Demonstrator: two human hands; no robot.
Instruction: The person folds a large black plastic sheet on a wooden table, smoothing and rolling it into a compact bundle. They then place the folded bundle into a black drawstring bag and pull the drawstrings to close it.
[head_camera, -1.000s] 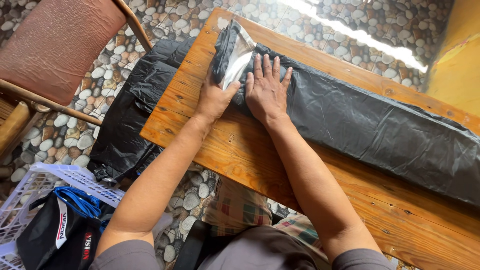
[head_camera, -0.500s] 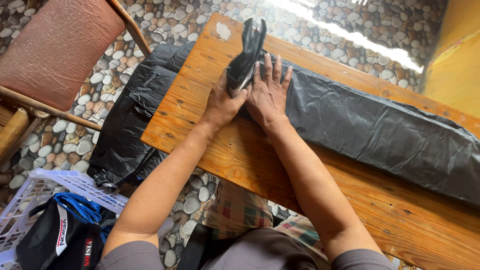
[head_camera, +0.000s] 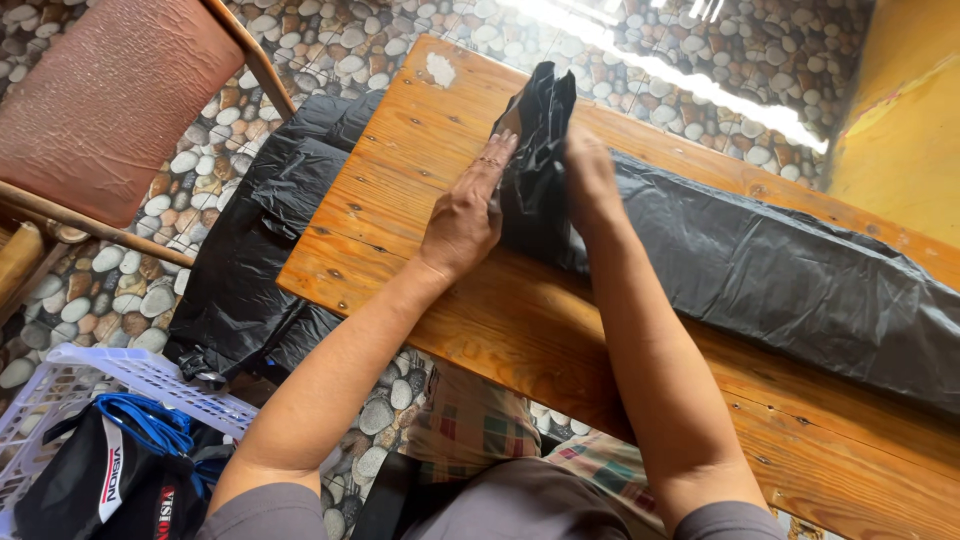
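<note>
Crinkled black plastic bag (head_camera: 760, 270) (glossy, folded upward) pressed between both hands (head_camera: 520, 190).

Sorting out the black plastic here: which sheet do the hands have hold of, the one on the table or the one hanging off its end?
The black plastic sheet on the wooden table: both the left hand and right hand press its raised folded end. The other black sheet droops untouched over the table's end.
</note>
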